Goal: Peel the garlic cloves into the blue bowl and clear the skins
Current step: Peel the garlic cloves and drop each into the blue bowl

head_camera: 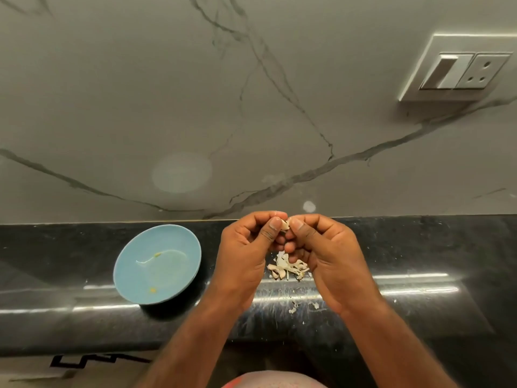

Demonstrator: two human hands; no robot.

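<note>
A garlic clove (285, 225) is held above the black countertop (419, 247), pinched between the thumbs and curled fingers of my left hand (246, 247) and my right hand (324, 247). Only a small pale part of the clove shows between the thumbs. Directly below my hands lies a small heap of garlic skins and cloves (288, 268). A few loose skin flakes (293, 307) lie nearer the counter's front edge. The blue bowl (131, 264) stands to the left of my hands, with only a couple of tiny yellow specks inside.
A grey marble-patterned wall (195, 107) rises right behind the counter. A white switch and socket plate (458, 70) is mounted at the upper right. The counter's front edge runs across the lower frame, with floor below.
</note>
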